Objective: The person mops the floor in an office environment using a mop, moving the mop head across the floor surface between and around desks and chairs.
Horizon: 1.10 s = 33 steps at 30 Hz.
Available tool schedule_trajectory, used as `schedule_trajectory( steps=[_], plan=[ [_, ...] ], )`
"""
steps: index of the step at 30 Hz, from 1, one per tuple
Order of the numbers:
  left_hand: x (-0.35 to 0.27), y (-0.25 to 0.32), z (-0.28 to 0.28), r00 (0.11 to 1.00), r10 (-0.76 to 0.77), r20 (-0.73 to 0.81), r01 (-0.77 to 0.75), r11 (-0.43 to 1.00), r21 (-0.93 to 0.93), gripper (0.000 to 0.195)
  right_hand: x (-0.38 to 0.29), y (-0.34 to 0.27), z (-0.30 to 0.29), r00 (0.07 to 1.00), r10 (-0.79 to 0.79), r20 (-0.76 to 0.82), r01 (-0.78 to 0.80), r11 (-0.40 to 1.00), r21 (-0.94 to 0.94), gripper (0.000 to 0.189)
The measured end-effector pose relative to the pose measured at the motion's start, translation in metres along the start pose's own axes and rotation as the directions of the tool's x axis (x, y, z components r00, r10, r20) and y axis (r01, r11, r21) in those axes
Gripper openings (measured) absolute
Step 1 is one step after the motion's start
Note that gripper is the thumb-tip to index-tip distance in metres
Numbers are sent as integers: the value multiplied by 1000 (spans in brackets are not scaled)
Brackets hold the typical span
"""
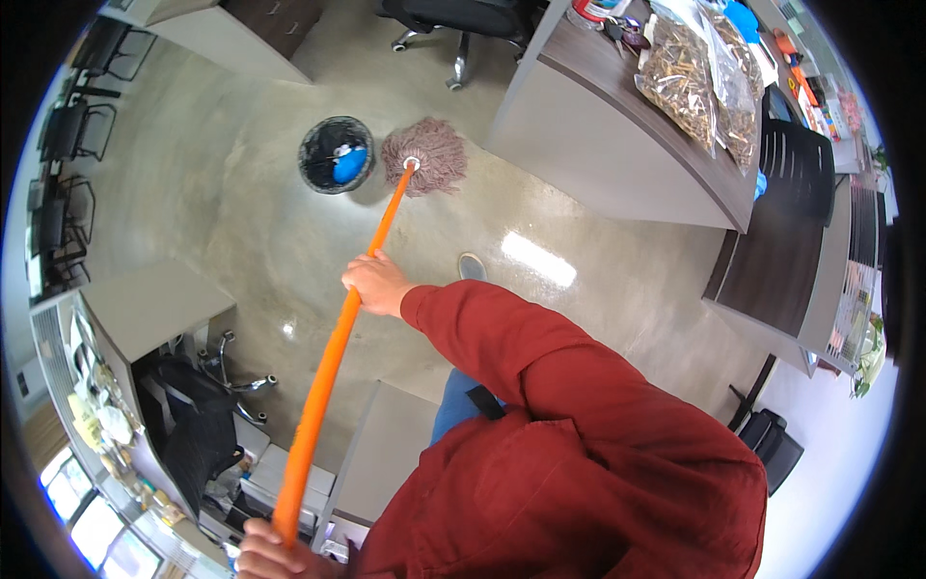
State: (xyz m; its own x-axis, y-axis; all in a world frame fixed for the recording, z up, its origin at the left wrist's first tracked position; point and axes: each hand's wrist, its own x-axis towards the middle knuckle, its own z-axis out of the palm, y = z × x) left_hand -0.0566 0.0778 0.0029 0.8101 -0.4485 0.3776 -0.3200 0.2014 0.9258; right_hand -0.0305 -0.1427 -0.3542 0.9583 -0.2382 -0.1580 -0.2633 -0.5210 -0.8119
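Observation:
A string mop with an orange handle (329, 354) reaches away from me across the floor. Its pinkish-grey mop head (441, 155) lies spread on the floor close beside a waste bin (318, 174). The bin has a black liner, and a blue item (350, 165) shows inside it. Around the middle of the handle, my right hand (377, 282) is closed, with the red sleeve behind it. Near the bottom edge, my left hand (271, 554) grips the handle's upper end, partly cut off by the frame.
A desk (615, 152) with clear bags of small brown pieces (680, 79) stands at the upper right. An office chair's base (459, 65) is at the top. Another desk (159, 307) and a black chair (195, 427) stand at the left. The polished floor (239, 217) reflects light.

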Motion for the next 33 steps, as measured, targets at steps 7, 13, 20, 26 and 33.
schedule_trajectory(
  steps=[7, 13, 20, 26, 33],
  plan=[
    [96, -20, 29, 972, -115, 203, 165, 954, -251, 36, -51, 31, -53, 966, 193, -171, -175, 978, 113, 11],
    [125, -87, 102, 868, -292, 402, 428, 851, -306, 42, -142, 107, -79, 822, 359, -442, -353, 930, 99, 8],
    [85, -154, 164, 568, -410, 713, 695, 703, -150, 37, -258, 179, -66, 626, 587, -513, -633, 767, 106, 16],
    [126, -168, 121, 539, -371, 756, 677, 725, -127, 40, -216, 154, -32, 608, 686, -401, -734, 677, 45, 7],
    [253, -160, -17, 669, -240, 703, 453, 882, -131, 43, -20, 60, 19, 673, 516, -529, -580, 813, 55, 6]
  ],
)
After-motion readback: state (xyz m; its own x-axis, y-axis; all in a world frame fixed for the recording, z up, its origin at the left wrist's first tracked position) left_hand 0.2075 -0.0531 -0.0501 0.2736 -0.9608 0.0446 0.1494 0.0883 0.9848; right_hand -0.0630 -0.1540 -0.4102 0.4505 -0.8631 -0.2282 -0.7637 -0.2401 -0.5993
